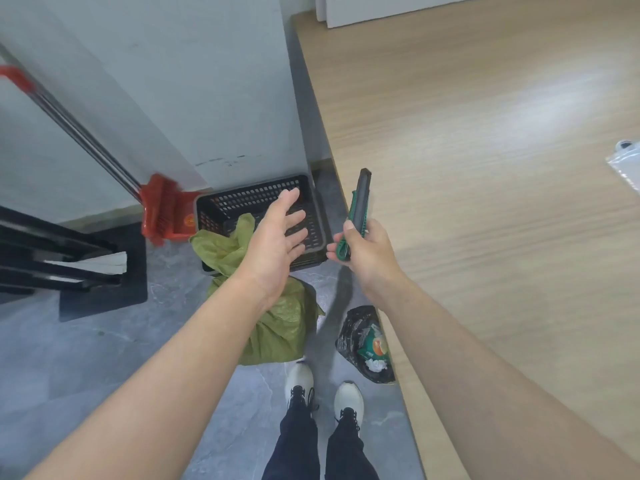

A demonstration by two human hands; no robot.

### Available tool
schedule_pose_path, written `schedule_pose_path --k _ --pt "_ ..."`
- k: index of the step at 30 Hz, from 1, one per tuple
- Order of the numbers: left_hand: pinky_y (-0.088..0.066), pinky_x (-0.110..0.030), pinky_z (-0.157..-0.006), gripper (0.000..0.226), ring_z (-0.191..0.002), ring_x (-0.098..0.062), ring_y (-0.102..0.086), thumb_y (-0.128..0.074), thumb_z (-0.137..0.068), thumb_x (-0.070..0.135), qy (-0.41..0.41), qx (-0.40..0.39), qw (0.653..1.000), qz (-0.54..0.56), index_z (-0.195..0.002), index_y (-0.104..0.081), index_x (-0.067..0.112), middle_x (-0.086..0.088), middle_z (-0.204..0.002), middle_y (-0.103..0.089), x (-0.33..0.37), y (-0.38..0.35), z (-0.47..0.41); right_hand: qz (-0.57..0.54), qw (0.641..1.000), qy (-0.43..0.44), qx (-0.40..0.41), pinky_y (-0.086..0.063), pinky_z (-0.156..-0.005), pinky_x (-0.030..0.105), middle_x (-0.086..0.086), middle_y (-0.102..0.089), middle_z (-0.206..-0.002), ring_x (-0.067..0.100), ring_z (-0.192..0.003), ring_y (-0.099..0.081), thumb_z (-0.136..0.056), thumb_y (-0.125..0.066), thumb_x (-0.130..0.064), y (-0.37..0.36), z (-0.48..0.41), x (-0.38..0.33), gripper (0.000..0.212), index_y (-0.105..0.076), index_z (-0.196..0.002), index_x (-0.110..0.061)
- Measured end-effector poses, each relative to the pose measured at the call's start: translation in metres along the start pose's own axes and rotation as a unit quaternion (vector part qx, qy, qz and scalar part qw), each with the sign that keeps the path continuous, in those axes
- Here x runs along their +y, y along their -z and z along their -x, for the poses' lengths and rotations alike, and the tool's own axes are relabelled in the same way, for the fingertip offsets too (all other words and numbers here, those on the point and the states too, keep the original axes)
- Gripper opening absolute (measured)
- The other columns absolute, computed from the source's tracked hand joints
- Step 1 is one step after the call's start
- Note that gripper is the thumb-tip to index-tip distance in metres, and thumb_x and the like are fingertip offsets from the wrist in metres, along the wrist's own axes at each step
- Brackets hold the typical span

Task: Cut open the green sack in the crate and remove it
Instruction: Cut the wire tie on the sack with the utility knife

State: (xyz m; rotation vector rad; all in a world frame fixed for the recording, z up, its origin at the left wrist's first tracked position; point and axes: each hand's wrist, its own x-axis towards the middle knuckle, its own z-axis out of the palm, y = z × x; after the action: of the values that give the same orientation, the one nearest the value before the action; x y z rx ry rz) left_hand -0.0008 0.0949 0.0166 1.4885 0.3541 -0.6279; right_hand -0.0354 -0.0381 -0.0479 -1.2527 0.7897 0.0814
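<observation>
The black crate (263, 216) sat on the grey floor (104, 358) against the white wall (173, 98), tucked into the corner beside the edge of the wooden table (485, 168). The green sack (277, 327) lay mostly on the floor in front of the crate, on the person's side of it, with its loose upper end (225, 244) draped up over the crate's near left rim. I could not tell whether it had been cut.

The person stood just behind the sack, white shoes (299, 379) close to its near end. The left hand (277, 240) hung in the air above the crate, palm turned inward, its fingers spread wide and holding nothing. The right hand (367, 251) was to the right of the crate, near the table edge, its fingers wrapped around the lower end of a green utility knife (356, 213). The knife pointed up and away from the person, its dark upper end over the table edge; whether the blade was out I could not make out.

To the left of the crate a red broom and dustpan (162, 213) leaned against the wall, touching or nearly touching the crate's left corner. Farther left of the crate stood a black stand (69, 265). A black plastic bag (367, 344) of rubbish lay on the floor to the right of the sack, hard against the table's side.
</observation>
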Motion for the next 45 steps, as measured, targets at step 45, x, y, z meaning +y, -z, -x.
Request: schedule_pose_path --k 45 --pt "-0.039 -0.048 -0.118 0.040 -0.130 -0.025 -0.056 -0.034 -0.109 0.050 -0.103 0.003 0.994 -0.031 -0.126 -0.065 0.032 -0.004 -0.138 -0.062 -0.254 0.329 -0.138 -0.105 0.985 0.136 0.016 -0.052 -0.057 0.030 0.006 -0.064 -0.078 0.017 -0.061 -0.061 -0.107 -0.050 -0.031 -0.236 -0.037 0.355 0.030 -0.055 -0.109 -0.002"
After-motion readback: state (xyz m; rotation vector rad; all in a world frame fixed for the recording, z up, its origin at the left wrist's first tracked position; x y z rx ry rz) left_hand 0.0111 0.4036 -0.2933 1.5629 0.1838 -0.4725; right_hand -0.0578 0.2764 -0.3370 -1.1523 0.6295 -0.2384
